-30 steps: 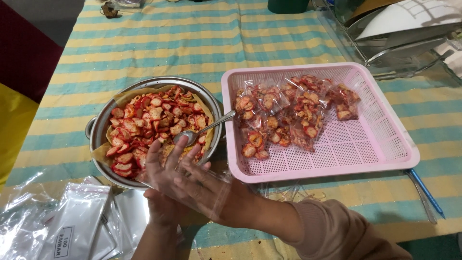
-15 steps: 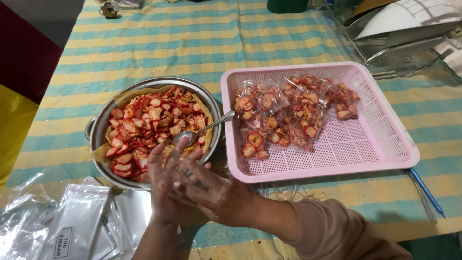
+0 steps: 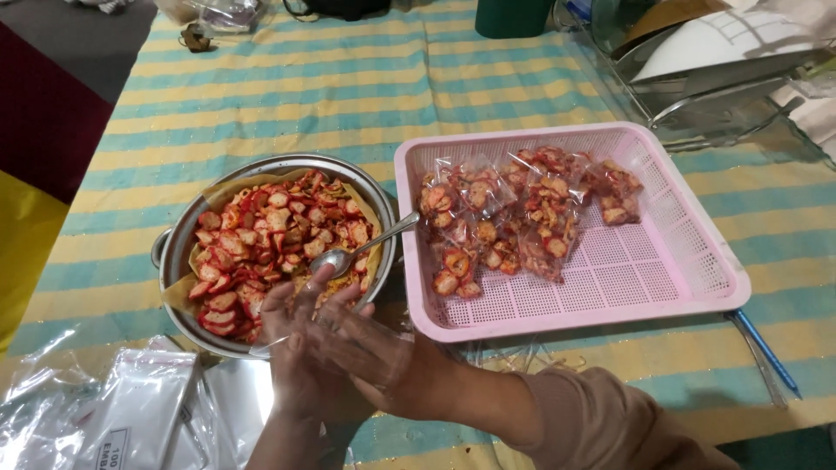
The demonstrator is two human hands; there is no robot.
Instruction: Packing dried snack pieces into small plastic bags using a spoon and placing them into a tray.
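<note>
Head view, both hands meet low in frame, just in front of the metal bowl. Left hand and right hand are pressed together around what looks like a small clear bag; it's see-through and half hidden by the fingers, so I can't be sure how open its mouth is. Fingers of both hands are curled in and pinching the film between them, not spread. I read this as the bag-opening step: rubbing the film apart so it can be filled. Just beyond the fingertips lies the spoon, bowl end on the red-edged chips, handle pointing toward the pink tray. Filled packets sit in that tray, off to the right of the right fingers. Spare empty bags lie flat to the left of the left wrist. Next move, as I judge it, needs one hand to hold the mouth open while the other frees up for the spoon, which is near enough to reach.
</note>
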